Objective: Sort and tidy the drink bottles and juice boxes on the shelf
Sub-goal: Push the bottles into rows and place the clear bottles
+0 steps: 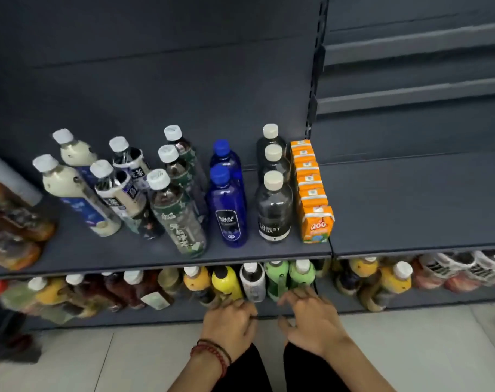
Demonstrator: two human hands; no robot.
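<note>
**Friend:** What are your hands doing?

**Me:** My left hand (pixel 230 325) and my right hand (pixel 314 323) are down by the front edge of the lower shelf (pixel 155 316). The fingers (pixel 291 297) are spread out and loose. They hold nothing. They are blurry, so I cannot tell if they touch a bottle.

**Friend:** What could go wrong?

**Me:** The bottles down here are packed tight and mixed up. The yellow bottle (pixel 226 281), the white bottle (pixel 253 281) and the green bottles (pixel 288 275) stand just beside each other near the front edge. If I pull one out fast, I think my hand may bump the next one. Then it may tip and roll off onto the floor. The upper shelf (pixel 127 258) hangs over them too, so a bottle may knock it if I lift too high.

**Friend:** And the drinks up top?

**Me:** They stand in rows from the front edge to the back of the upper shelf. The orange juice boxes (pixel 311 188) make a neat row at its right end. Beside them come the dark bottles (pixel 274 205), then the blue bottles (pixel 229 205). Toward the left end, the green-label bottles (pixel 178 210) and the cream bottles (pixel 71 188) look tilted and less even.
</note>
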